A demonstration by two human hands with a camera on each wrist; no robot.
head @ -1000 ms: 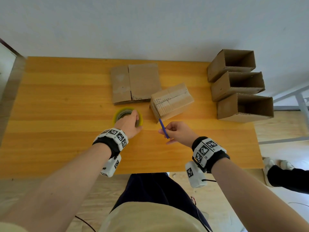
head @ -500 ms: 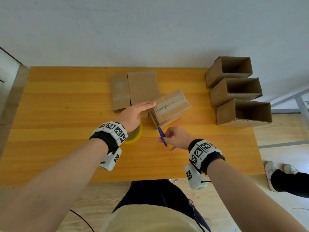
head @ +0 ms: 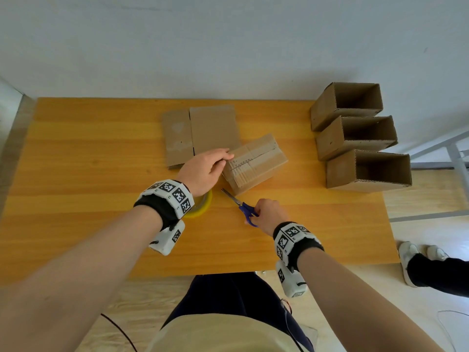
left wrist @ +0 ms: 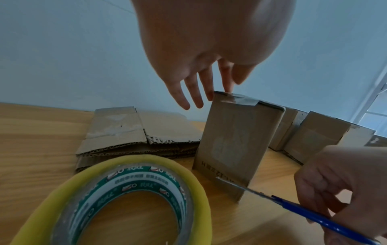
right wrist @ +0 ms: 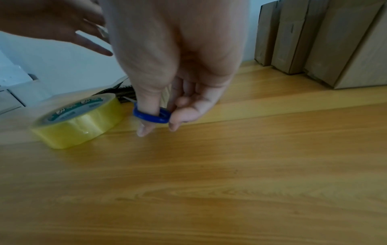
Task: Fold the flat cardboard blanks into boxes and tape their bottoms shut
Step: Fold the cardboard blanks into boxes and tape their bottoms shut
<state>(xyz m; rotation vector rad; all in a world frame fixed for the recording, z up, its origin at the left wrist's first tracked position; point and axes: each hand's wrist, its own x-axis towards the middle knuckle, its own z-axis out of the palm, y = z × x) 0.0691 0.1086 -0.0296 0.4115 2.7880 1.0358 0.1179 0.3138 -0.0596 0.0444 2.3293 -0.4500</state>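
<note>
The taped box (head: 255, 163) (mid-table, bottom up) is being touched by the left hand (head: 203, 171), fingers straight, nothing gripped. Blue scissors (head: 241, 207) are being held low by the right hand (head: 269, 214), thumb through a loop.

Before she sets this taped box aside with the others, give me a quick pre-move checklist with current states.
1. Tape over the bottom seam of the box: ok, a strip shows along its top edge.
2. Left hand on the box: ok, fingertips touch its near edge.
3. Scissors put down: not ok, right hand holds them.
4. Tape roll free of the box: ok, apart on the table.
5. Room beside the three finished boxes: ok.
</note>
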